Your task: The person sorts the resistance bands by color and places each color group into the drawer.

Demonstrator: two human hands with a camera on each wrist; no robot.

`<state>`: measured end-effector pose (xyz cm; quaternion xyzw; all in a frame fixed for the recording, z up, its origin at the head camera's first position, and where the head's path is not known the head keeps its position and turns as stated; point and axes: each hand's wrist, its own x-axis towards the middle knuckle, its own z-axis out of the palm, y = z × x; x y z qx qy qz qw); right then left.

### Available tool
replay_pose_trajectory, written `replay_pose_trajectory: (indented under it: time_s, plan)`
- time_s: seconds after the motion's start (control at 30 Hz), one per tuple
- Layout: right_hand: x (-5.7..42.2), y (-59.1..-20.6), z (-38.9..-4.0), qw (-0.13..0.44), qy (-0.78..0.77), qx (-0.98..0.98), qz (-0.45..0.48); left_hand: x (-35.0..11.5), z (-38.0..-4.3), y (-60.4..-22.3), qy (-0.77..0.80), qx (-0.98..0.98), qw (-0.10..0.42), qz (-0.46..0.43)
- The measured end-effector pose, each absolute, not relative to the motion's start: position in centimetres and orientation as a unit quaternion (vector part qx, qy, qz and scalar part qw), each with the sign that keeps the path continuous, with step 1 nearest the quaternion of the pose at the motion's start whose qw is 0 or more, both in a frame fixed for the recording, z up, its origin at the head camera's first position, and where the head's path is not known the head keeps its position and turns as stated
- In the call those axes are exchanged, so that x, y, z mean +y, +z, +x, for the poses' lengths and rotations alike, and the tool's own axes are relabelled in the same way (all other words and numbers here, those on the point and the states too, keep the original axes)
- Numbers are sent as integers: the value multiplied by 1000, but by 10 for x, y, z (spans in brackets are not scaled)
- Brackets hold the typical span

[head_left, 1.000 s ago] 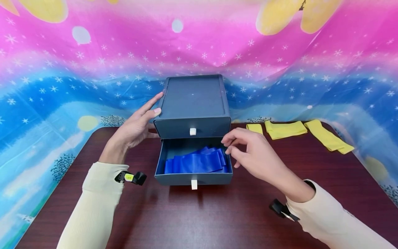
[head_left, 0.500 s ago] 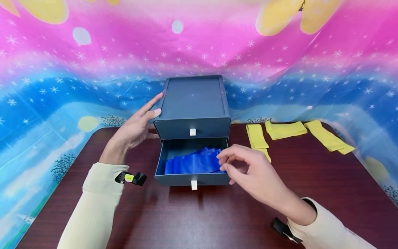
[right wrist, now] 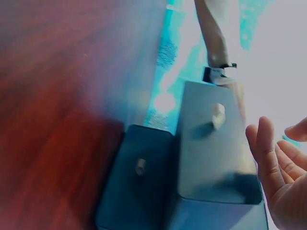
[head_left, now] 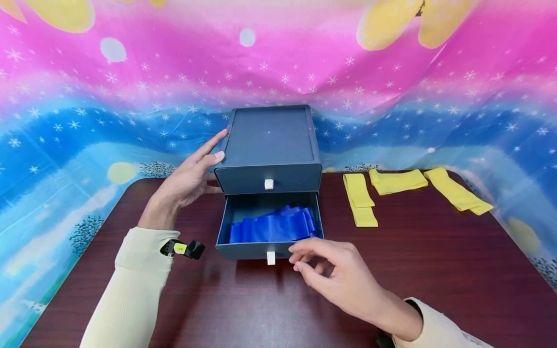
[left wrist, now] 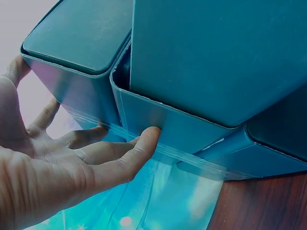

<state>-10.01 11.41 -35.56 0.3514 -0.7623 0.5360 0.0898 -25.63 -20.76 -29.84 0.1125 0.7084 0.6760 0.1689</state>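
A dark grey drawer unit [head_left: 271, 135] stands at the middle of the table. Its pulled-out drawer [head_left: 237, 251], below a closed one with a white knob, holds folded, shiny blue strips [head_left: 271, 227]. My left hand [head_left: 184, 179] rests against the unit's left side. In the left wrist view its outstretched fingers [left wrist: 152, 136] touch the side walls. In front of the drawer's right front corner hovers my right hand [head_left: 344, 278], fingers loosely bent and holding nothing. The right wrist view shows its fingertips [right wrist: 265, 127] beside the pulled-out drawer's front [right wrist: 216, 153].
Several folded yellow strips lie right of the unit: one upright strip [head_left: 359, 195], one sideways strip [head_left: 398, 182] and one slanting strip [head_left: 459, 191]. Another closed drawer [right wrist: 136, 187] shows lower down in the right wrist view. A patterned curtain [head_left: 278, 63] hangs behind the table [head_left: 243, 309].
My right hand has moved from the open drawer's right rim down and toward me, uncovering the nearest yellow strip. The left hand stays on the unit, and the blue strips lie as before.
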Motion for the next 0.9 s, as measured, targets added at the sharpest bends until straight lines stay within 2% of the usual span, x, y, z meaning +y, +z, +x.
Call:
replay_pose_trajectory:
  time_s: [0.3, 0.5, 0.73, 0.9]
  plan:
    - [104, -373, -103, 27, 522, -791, 316, -208, -257, -299, 681, 704, 171, 112]
    - [93, -383, -110, 2, 518, -792, 324, -208, -256, -299, 678, 706, 169, 114]
    - [82, -385, -113, -12, 499, -807, 316, -208, -256, -298, 675, 710, 167, 114]
    - [78, -384, -115, 1, 496, -812, 308, -209, -256, -297, 671, 713, 164, 118]
